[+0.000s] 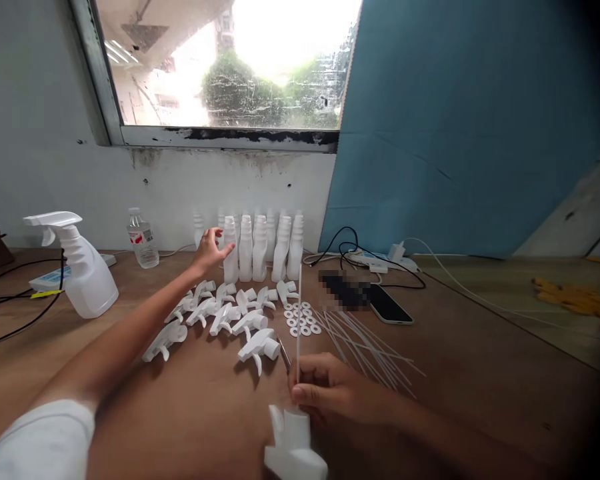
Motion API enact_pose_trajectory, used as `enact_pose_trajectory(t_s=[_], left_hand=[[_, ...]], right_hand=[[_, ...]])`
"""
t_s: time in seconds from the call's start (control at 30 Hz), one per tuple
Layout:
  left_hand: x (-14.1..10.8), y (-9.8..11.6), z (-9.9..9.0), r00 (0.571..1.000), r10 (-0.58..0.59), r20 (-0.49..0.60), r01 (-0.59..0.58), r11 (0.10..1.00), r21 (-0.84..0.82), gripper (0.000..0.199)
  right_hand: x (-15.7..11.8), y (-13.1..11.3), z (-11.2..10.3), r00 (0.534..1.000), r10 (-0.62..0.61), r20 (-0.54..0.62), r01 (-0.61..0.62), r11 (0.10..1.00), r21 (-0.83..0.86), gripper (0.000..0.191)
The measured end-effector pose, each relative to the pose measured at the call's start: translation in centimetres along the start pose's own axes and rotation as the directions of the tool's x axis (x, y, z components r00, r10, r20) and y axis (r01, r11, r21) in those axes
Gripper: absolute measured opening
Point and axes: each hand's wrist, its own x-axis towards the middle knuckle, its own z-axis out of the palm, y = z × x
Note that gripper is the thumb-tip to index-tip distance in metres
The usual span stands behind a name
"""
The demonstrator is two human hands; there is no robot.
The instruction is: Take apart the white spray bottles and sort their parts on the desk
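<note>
My left hand (pixel 213 251) is stretched out toward the white plastic bottles (pixel 246 250) along the wall, thumb and fingers apart, right beside the leftmost front bottle. Whether it touches that bottle I cannot tell. My right hand (pixel 327 387) is closed around the lower end of a thin white dip tube (pixel 299 313), which stands upright. Just below the fingers is an upside-down trigger sprayer head (pixel 295 443), and the tube lines up with its neck; the joint is hidden by my fingers. Several loose trigger sprayer heads (pixel 253 323) lie on the brown table between my hands.
White ring gaskets (pixel 305 327) and loose dip tubes (pixel 367 347) lie right of centre. A slim metal tool (pixel 283 353) is near my right fingers. Behind are a phone (pixel 390 305) and cables (pixel 395 285). An assembled spray bottle (pixel 87 280) and a water bottle (pixel 143 243) stand left.
</note>
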Motion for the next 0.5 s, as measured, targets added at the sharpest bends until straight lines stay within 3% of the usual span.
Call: enact_pose_trajectory(t_s=[0.17, 0.37, 0.5], left_hand=[[3.7, -0.6, 1.8, 0.990, -0.119, -0.073, 0.118, 0.993, -0.019, 0.063], [3.7, -0.9, 2.6, 0.977, -0.195, -0.082, 0.189, 0.979, -0.081, 0.044], [3.4, -0.6, 1.9, 0.978, -0.192, -0.079, 0.181, 0.975, -0.128, 0.041]], right_hand=[[0.3, 0.3, 0.4, 0.999, 0.050, -0.016, -0.051, 0.993, -0.107, 0.044], [0.4, 0.6, 0.2, 0.994, 0.019, -0.110, -0.056, 0.936, -0.346, 0.033], [0.4, 0.9, 0.0, 0.990, 0.019, -0.137, -0.084, 0.869, -0.487, 0.034]])
